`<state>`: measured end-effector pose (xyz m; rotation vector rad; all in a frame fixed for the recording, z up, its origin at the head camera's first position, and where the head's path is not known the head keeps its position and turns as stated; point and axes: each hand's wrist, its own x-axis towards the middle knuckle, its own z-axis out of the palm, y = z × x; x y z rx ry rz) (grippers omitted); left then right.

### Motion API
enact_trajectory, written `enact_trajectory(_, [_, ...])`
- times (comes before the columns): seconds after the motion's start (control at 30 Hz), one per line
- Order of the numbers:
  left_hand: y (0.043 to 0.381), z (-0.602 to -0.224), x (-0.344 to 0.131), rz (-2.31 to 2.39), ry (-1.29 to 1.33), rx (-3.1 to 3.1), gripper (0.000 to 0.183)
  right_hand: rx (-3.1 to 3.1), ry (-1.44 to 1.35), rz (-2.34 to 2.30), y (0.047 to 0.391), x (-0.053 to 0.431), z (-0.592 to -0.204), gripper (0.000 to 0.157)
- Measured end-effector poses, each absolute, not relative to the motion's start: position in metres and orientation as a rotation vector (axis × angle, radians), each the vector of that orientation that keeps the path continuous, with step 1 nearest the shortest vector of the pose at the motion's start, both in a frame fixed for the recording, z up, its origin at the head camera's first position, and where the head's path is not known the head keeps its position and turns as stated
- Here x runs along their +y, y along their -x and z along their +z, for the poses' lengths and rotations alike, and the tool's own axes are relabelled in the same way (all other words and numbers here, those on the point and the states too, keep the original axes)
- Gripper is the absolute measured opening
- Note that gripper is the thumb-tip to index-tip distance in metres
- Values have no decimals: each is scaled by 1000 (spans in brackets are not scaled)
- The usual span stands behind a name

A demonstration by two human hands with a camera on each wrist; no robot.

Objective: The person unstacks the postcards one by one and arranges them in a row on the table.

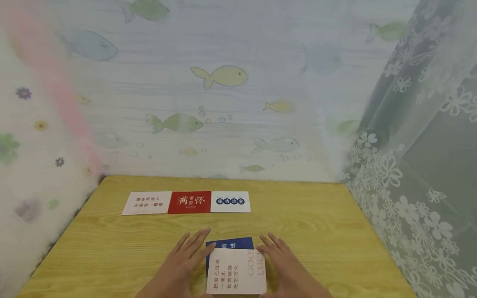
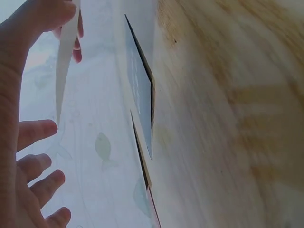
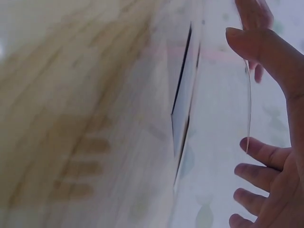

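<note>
A pale pink card [image 1: 238,269] with dark red writing and "GOOD LUCK" is held level between both hands, raised off the table. My left hand [image 1: 180,267] grips its left side, index fingertip at the far corner and thumb at the near one. On the opposite side my right hand [image 1: 292,267] grips it the same way. The other fingers of both hands spread loosely away from the card. Beneath it lies a dark blue card [image 1: 242,243] with white characters, mostly hidden. In the left wrist view the pink card [image 2: 67,59] appears edge-on.
Farther back, a row of cards lies side by side on the wooden table [image 1: 309,231]: a whitish one [image 1: 147,208], a red one [image 1: 189,210] and a white one [image 1: 231,208] with blue circles. Fish-patterned cloth [image 1: 223,124] hangs behind, lace [image 1: 402,207] at the right.
</note>
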<state>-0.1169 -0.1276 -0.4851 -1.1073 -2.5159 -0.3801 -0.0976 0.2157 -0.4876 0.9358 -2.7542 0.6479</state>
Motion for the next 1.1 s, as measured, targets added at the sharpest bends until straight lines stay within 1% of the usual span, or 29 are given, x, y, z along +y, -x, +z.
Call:
enact_trajectory(0.07, [117,-486,-128,-382,1107,-2505,104,-2770,-902,678,96,216,-486,100])
enact_trajectory(0.3, [119,-487,-126,-398,1105,-2485,101,-2742,-936,706,98,219,-486,103])
enact_trajectory(0.63, [127,-483,-116,-406,1078,-2474,98,-2680,-838,664,106,226,-484,108])
enact_trajectory(0.8, [137,-484,-110,-425,1050,-2490,99,-2592,-842,693,115,233,-484,111])
enact_trajectory(1.1, [159,-483,-93,-525,1066,-2542,97,-2624,-850,859,130,252,-486,111])
